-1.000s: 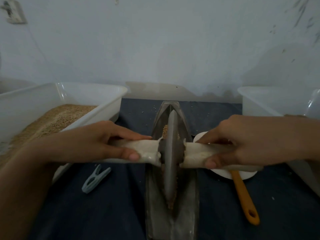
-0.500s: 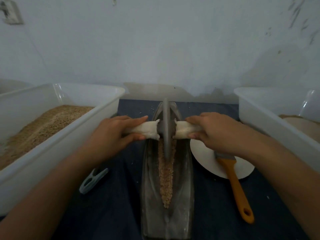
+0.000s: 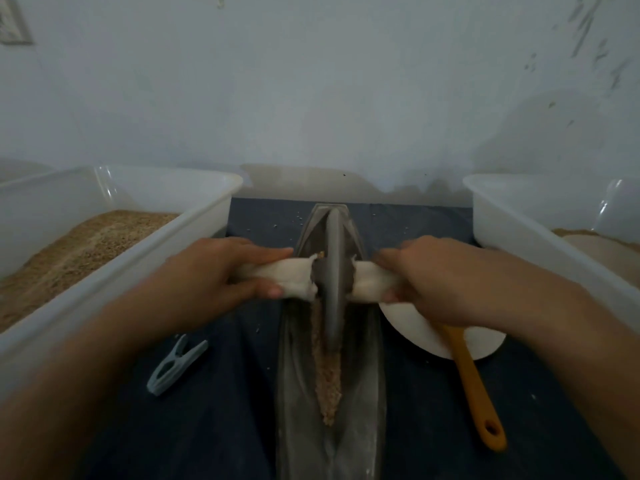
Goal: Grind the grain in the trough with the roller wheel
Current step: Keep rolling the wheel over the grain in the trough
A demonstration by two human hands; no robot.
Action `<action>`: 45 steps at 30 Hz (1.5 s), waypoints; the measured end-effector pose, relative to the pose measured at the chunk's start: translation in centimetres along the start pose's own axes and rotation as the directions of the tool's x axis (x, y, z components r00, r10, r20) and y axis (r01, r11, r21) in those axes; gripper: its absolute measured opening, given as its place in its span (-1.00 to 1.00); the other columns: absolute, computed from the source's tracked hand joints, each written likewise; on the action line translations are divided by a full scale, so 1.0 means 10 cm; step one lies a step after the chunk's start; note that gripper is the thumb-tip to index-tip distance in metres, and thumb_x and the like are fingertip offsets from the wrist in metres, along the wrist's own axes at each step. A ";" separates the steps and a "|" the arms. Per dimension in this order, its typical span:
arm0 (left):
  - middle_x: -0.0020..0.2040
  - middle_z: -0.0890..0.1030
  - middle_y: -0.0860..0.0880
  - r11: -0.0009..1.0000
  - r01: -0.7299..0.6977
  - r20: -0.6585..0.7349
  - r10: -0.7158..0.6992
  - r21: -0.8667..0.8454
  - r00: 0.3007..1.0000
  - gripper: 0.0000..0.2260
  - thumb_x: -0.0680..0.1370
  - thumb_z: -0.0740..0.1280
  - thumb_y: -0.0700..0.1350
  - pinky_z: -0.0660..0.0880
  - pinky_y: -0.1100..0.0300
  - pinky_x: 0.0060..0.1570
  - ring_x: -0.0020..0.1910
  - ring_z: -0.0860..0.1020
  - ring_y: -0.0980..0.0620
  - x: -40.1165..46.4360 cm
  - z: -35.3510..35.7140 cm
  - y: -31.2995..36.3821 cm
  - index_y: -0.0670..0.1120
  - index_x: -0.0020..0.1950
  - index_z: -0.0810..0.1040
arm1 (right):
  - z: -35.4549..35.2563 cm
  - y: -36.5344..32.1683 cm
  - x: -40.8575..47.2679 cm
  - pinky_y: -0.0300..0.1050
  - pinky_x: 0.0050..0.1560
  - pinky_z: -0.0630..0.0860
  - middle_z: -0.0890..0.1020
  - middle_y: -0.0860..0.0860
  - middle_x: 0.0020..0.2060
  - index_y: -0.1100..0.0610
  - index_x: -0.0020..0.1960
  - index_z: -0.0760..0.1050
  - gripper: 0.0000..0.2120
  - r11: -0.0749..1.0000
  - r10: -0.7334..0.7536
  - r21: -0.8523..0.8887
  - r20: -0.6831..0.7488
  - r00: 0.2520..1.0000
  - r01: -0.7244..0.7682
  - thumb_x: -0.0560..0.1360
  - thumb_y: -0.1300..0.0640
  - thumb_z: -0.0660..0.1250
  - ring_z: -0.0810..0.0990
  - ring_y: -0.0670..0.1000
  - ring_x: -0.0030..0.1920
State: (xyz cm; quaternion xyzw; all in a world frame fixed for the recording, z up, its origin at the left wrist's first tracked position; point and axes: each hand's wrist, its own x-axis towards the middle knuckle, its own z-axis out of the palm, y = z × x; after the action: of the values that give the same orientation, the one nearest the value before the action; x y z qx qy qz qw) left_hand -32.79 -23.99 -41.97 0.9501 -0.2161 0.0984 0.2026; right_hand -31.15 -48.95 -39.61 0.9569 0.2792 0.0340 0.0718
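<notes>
I see the pale wall (image 3: pixel 346 81) filling the upper half of the frame, w/ the dark blue cloth (image 3: pixel 214 427) over the lower half. Left bin (image 3: pixel 145 258), translucent white, sits mid-left, loaded w/ tan raw grain (image 3: pixel 69 247); right bin (image 3: pixel 519 237) mid-right, pale powdery stuff barely visible at its far edge. Trough (image 3: pixel 360 393), grey metal & boat-shaped, runs down centre frame from mid-height to bottom edge, w/ a strip of grain (image 3: pixel 327 382) along its groove in the lower centre. Roller wheel (image 3: pixel 333 271) stands upright on edge in the trough's upper part, dead centre, its rim in the groove. Left hand (image 3: pixel 214 278) is clenched round the white-wrapped handle (image 3: pixel 294 277) left of the disc; right hand (image 3: pixel 433 282) is wrapped round the matching stub (image 3: pixel 367 282) on the right, so both are grasping the axle. White plate (image 3: pixel 481 344) lies right of centre, partly under the right wrist, w/ an orange-handled tool (image 3: pixel 474 386) across it toward lower right. Grey-blue clothes peg (image 3: pixel 173 367) at lower left on the cloth
</notes>
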 end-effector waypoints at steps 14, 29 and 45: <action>-0.02 0.61 0.35 0.972 0.013 0.287 0.057 -0.235 0.956 -0.60 0.36 0.28 0.35 0.43 0.38 -0.03 -0.04 0.57 0.31 -0.10 -0.23 0.00 0.46 0.20 0.40 | -0.16 -0.13 -0.18 -0.29 -0.31 0.31 0.54 0.01 0.06 0.03 0.31 0.38 -0.60 0.989 -0.106 -0.088 0.119 0.987 0.117 0.54 -0.11 0.20 0.53 -0.03 0.01; 0.06 0.60 -0.03 0.986 0.006 -0.274 0.041 0.168 0.961 -0.52 0.48 0.36 0.01 0.41 0.14 0.00 -0.04 0.52 0.03 0.11 0.22 -0.08 0.07 0.39 0.37 | 0.26 0.13 0.22 -0.12 0.00 0.34 0.44 0.03 0.14 -0.02 0.52 -0.07 -0.41 0.999 0.044 -0.002 -0.264 0.963 -0.046 0.59 0.00 0.14 0.38 0.02 0.08; 0.02 0.60 0.24 0.995 0.079 0.085 -0.074 -0.055 0.994 -0.50 0.29 0.23 0.37 0.36 0.44 -0.14 -0.10 0.52 0.28 -0.01 -0.07 -0.04 0.40 0.24 0.36 | -0.03 0.02 0.01 -0.17 -0.03 0.40 0.51 0.01 0.09 -0.13 0.44 0.18 -0.51 0.993 -0.017 0.114 -0.001 1.000 0.017 0.56 -0.01 0.23 0.50 0.01 0.09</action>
State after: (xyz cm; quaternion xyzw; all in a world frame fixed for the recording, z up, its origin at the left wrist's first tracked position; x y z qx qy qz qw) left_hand -32.83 -23.33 -41.49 0.9546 -0.1906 0.0448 0.2247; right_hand -31.04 -49.02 -39.32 0.9571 0.2888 0.0177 0.0174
